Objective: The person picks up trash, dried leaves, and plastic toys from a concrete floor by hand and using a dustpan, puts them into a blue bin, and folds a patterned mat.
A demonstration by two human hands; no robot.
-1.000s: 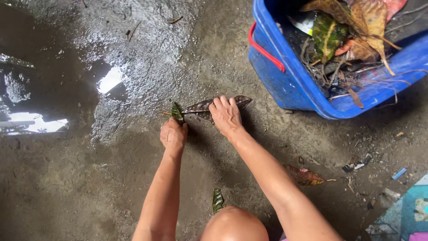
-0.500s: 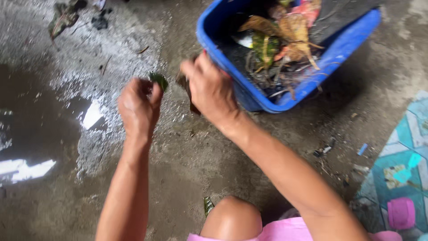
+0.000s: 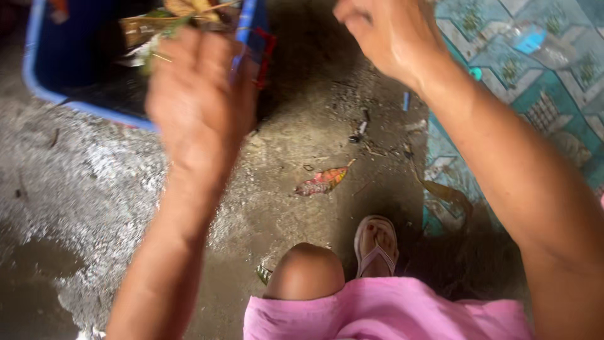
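Both hands up by the blue plastic tub (image 3: pixel 44 94) of dead leaves

Left hand (image 3: pixel 198 101) was blurred right at the tub's rim; couldn't tell if it gripped anything. Right hand (image 3: pixel 390 34) hung loosely curled, apparently empty, above a red-orange fallen leaf (image 3: pixel 322 181) on wet concrete.

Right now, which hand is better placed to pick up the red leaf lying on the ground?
Probably the right hand: the red leaf lies below it. The left hand is raised in front of the blue tub, farther from the leaf.
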